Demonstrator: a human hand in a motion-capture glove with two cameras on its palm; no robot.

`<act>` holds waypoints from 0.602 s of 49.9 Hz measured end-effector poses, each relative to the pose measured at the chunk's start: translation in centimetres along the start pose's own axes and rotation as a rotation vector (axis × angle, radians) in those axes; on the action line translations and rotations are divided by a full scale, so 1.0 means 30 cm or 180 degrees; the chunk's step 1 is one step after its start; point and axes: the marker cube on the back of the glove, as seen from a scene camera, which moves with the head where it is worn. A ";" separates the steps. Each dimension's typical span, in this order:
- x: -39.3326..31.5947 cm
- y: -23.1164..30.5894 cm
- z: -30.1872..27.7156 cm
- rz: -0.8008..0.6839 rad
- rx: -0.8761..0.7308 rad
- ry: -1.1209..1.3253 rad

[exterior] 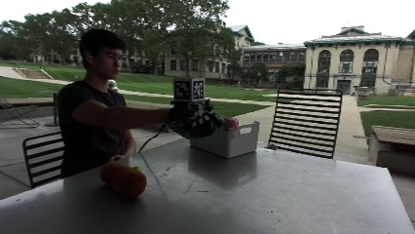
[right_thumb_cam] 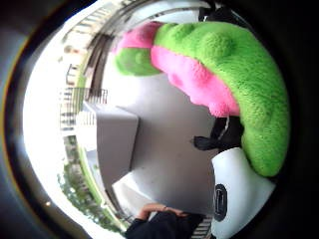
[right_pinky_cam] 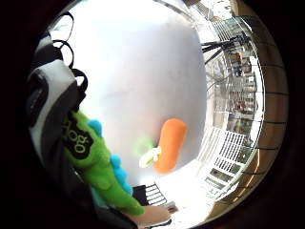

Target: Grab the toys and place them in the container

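We see our gloved right hand point(exterior: 195, 122) curled around one fuzzy green-and-pink plush toy point(right_thumb_cam: 234, 79), holding it in the air above the near rim of the single white boxy container point(exterior: 228, 141). One rounded orange carrot toy point(exterior: 123, 179) lies on the smooth grey table point(exterior: 272, 195), well apart, left.

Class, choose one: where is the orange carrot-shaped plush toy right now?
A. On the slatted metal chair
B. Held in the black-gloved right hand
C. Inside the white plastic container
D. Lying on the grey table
D: the orange carrot-shaped plush toy lies on the grey table, apart from the white plastic container.
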 end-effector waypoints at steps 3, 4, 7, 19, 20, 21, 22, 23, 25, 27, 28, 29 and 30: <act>-0.010 -0.006 -0.100 0.0009 0.0157 -0.0062; -0.009 -0.011 -0.131 0.0004 0.0189 -0.0094; -0.032 -0.012 -0.220 -0.0029 0.0271 -0.0218; -0.474 0.153 -0.404 -0.0982 0.0562 -0.0312; -0.510 0.181 -0.404 -0.1391 0.0569 -0.0330; -0.548 0.210 -0.404 -0.1787 0.0574 -0.0345; -0.591 0.233 -0.403 -0.2037 0.0574 -0.0359; -0.638 0.251 -0.403 -0.2096 0.0571 -0.0373; -0.735 0.271 -0.401 -0.1881 0.0565 -0.0380; -0.791 0.267 -0.393 -0.1589 0.0575 -0.0298; -0.794 0.253 -0.387 -0.1475 0.0580 -0.0246; -0.784 0.235 -0.382 -0.1412 0.0578 -0.0222; -0.771 0.219 -0.378 -0.1402 0.0567 -0.0240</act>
